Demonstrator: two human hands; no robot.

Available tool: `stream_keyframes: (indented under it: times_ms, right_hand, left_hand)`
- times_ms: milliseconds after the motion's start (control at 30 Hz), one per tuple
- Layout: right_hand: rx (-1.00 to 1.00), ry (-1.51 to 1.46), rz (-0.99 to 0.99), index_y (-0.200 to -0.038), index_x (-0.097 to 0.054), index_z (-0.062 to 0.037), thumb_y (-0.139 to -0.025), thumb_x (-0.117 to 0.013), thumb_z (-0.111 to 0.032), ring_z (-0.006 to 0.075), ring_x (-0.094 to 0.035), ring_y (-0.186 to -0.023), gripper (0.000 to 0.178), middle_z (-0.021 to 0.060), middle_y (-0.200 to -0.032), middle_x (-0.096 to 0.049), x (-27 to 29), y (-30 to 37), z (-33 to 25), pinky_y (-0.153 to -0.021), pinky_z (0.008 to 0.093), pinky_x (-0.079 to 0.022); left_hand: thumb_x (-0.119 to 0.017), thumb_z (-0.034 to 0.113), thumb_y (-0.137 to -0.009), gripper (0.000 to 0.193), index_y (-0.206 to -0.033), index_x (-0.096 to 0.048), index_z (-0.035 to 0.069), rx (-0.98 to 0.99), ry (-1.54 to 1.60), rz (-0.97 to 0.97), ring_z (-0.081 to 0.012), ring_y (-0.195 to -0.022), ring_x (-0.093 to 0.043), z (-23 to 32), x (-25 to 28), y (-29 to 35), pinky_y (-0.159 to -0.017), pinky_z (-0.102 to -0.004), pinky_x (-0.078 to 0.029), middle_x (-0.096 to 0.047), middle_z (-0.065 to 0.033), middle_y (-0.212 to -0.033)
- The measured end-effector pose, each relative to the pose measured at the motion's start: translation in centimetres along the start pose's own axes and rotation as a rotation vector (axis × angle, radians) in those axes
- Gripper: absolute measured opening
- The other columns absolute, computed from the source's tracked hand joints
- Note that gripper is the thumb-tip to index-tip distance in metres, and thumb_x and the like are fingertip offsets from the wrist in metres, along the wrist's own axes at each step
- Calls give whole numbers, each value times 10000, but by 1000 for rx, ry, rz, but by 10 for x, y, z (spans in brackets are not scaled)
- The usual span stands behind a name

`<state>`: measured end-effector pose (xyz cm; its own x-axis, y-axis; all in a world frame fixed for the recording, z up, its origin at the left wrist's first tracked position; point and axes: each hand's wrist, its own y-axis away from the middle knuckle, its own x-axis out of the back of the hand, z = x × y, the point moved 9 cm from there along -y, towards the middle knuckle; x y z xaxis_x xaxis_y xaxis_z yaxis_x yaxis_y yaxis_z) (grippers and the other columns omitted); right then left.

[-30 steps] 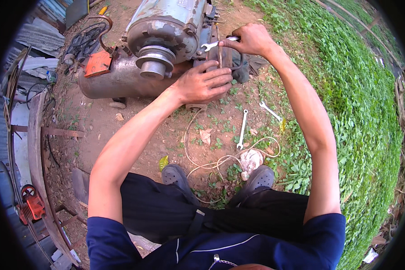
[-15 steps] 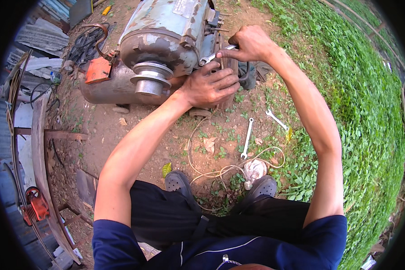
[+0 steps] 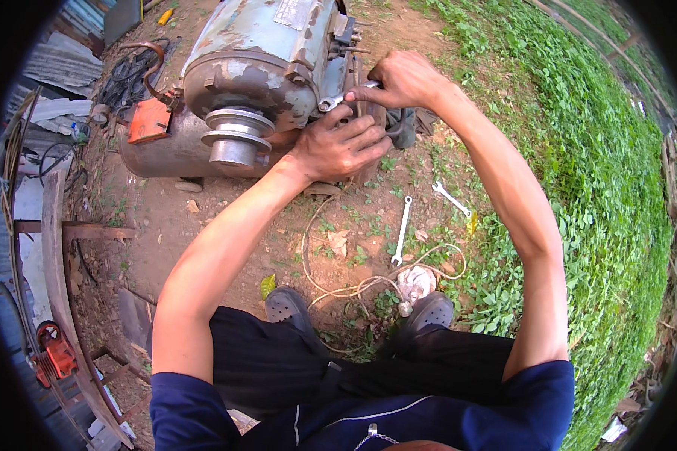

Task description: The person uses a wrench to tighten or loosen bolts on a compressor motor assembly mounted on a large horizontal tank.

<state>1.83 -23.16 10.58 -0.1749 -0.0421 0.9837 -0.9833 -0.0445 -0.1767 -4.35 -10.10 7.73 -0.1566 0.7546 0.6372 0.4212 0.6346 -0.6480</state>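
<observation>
A large electric motor (image 3: 256, 71) with worn grey-blue paint sits on top of a rusty horizontal tank (image 3: 165, 154). Its silver grooved pulley (image 3: 237, 135) faces me. My right hand (image 3: 406, 79) is closed around the handle of a wrench (image 3: 346, 95), whose head rests at the motor's lower right edge. Just below that head, my left hand (image 3: 342, 144) presses against the motor's base with its fingers bent. Those fingertips, and whatever they grip, are hidden behind the hand. The fastener under the wrench head cannot be made out.
Two more wrenches, one long (image 3: 402, 231) and one shorter (image 3: 451, 198), lie on the dirt to the right. A pale cord (image 3: 353, 289) loops beside a whitish bundle (image 3: 415, 284) by my shoes. An orange plate (image 3: 149, 126) stands at the tank's left; an orange-red machine (image 3: 59, 349) lies far left.
The whole picture has shifted slightly left as the head moved. Both hands stay at the same spot on the motor, and the wrench keeps nearly the same angle.
</observation>
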Motion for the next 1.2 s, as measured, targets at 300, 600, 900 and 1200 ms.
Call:
stream_keyframes:
  times_ms: [300,600,900,1200]
  right_hand:
    - [-36,-24,-75,-545,-613,15,-773,-469,-798,416,-634,-610,857,234,-571,-595,-2,-1,-2,-596,469,-525]
    - [-12,-23,-49,-609,-654,1,-794,-484,-766,416,-642,-660,807,233,-622,-622,0,-5,-5,-634,466,-533]
    - [-65,-14,-2,-674,-687,-33,-820,-463,-741,396,-656,-678,758,214,-667,-648,-8,12,-6,-645,456,-537]
    - [-91,-9,41,-819,-683,-54,-813,-503,-726,404,-647,-685,696,199,-653,-636,-2,30,-4,-645,475,-524]
  left_hand:
    - [-706,289,-730,220,-916,-649,186,42,-9,-56,-131,-957,-577,0,-4,-5,-922,-374,-397,-600,43,-929]
    - [-683,311,-732,189,-812,-611,156,96,56,-120,-154,-912,-570,-3,-6,-11,-915,-389,-430,-562,17,-843]
    - [-723,166,-705,213,-886,-622,117,101,214,-30,-197,-901,-579,-2,19,-11,-900,-384,-446,-593,-14,-896]
    - [-700,158,-752,485,-1208,-543,110,339,137,-155,-275,-1243,-467,-8,33,29,-1021,-419,-407,-509,-92,-1278]
